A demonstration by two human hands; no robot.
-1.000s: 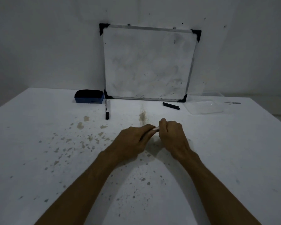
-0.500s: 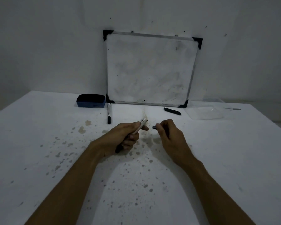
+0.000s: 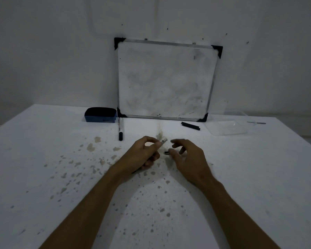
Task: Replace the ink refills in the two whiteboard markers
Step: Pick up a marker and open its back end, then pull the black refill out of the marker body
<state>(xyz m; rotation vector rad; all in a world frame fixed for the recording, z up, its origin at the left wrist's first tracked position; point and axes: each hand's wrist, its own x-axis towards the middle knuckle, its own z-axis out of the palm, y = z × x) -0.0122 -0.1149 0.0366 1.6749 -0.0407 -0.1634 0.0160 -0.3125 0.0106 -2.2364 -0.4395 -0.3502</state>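
Gripping marker barrel (image 3: 162, 141): left hand (image 3: 142, 155) clamped | right hand (image 3: 187, 157): fingers spread, loosely touching small dark piece (image 3: 167, 152)

A whiteboard (image 3: 166, 81) is leaning against the wall at twelve o'clock on the table (image 3: 34, 159). An eraser (image 3: 100, 115) is sitting at its nine o'clock, a marker (image 3: 120, 129) lying just before them, a tray (image 3: 229, 127) at three o'clock.

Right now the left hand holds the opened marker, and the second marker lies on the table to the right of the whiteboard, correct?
Not quite. The head view shows the second marker lying by the whiteboard's lower left corner, beside the eraser. The left hand does hold the opened marker.
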